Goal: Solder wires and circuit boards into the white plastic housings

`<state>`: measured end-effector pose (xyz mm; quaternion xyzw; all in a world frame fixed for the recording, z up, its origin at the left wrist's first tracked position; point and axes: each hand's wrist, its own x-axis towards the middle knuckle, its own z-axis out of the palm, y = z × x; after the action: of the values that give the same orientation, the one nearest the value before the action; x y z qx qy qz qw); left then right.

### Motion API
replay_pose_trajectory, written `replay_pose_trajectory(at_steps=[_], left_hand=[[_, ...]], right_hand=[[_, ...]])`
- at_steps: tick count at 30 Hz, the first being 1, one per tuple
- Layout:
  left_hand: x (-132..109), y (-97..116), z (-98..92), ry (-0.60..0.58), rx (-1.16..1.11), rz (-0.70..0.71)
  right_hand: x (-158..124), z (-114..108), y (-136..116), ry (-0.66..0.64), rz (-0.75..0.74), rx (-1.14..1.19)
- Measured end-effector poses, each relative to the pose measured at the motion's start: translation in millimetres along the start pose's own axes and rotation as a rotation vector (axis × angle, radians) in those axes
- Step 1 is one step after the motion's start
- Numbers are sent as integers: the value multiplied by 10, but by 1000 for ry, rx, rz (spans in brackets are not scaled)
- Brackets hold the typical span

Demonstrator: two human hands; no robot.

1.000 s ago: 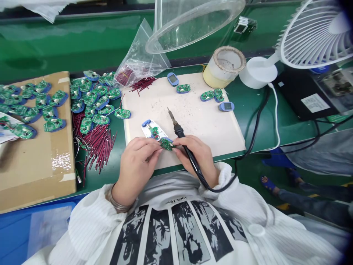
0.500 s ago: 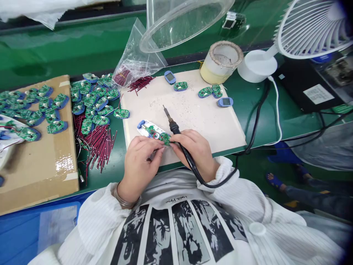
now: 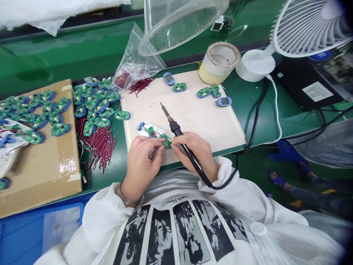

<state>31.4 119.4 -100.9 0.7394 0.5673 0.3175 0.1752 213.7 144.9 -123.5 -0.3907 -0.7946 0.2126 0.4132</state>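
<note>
Low over the front of the pale work sheet (image 3: pixel 190 106), my left hand (image 3: pixel 142 158) is closed, thumb and forefinger pinched at the left edge of a small green circuit board (image 3: pixel 167 142). A dark wire end shows by that thumb. My right hand (image 3: pixel 197 151) grips a soldering iron (image 3: pixel 176 128), its tip pointing up and away from the board. The same hand's thumb and fingertip reach the board's right edge; whether they pinch a wire there is too small to tell. Just behind lies an open white casing (image 3: pixel 158 129) with a blue end and thin wires running to the board.
Cut red wires (image 3: pixel 102 152) and piled green boards (image 3: pixel 95 99) lie left, beside a cardboard sheet (image 3: pixel 66 151) with more boards. Behind stand a tape roll (image 3: pixel 217 71), a clear bag (image 3: pixel 138 62) and a fan (image 3: pixel 256 66). The iron's cord (image 3: pixel 255 121) trails right. A person's feet show lower right.
The view has shifted slightly. The circuit board has turned a little between my fingertips, and my right fingers have closed in at its edge. The soldering iron stays in my right hand.
</note>
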Motion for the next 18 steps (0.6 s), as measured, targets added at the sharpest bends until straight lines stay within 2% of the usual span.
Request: replay_pose_trajectory(at_steps=[11, 18], left_hand=[[-1, 0, 5, 8, 5, 12], [20, -2, -12, -9, 51, 56]], right_hand=[[56, 58, 2, -98, -101, 86], [154, -57, -70, -239, -219, -176]])
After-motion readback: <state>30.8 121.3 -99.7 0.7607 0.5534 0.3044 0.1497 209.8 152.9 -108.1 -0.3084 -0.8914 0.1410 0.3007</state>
